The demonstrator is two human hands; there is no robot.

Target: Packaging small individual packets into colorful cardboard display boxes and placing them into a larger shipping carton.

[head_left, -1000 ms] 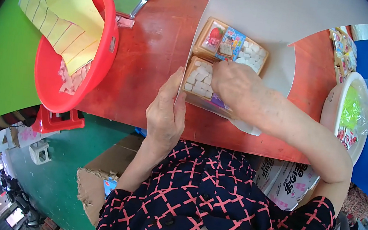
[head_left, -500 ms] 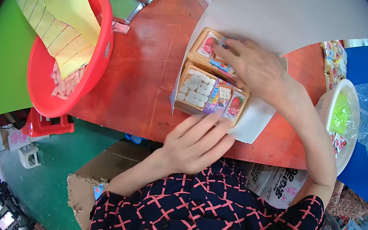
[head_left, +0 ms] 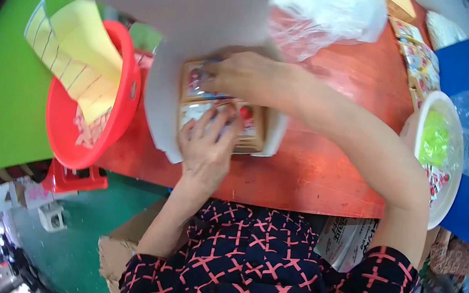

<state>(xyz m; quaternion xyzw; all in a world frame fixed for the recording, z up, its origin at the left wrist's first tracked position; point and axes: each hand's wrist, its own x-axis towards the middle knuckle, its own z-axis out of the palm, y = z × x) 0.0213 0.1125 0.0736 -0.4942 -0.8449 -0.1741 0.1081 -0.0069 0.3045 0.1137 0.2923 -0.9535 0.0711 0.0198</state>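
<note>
A pale grey-white cardboard box [head_left: 161, 92] stands open on the red table, its broad lid or flap blurred at the upper left. Inside lie shallow tan trays with colourful strawberry-printed cards. My left hand [head_left: 208, 152] rests on the near tray [head_left: 252, 132], its fingers spread over the top. Over the far tray [head_left: 193, 79] is my right hand [head_left: 249, 77], reaching across from the right. Motion blur smears its fingertips, so whether they grip the tray cannot be made out.
A red basin [head_left: 131, 88] with yellow sheets [head_left: 96, 51] and pink strips stands at left. A white plastic bag [head_left: 332, 11] lies beyond the box. At right are packed trays [head_left: 420, 61] and a white bowl [head_left: 450, 169] holding green material and small packets.
The box and trays now appear further left in view, and the flap has swung to the upper left. My left hand has moved from the tray's near edge onto its top.
</note>
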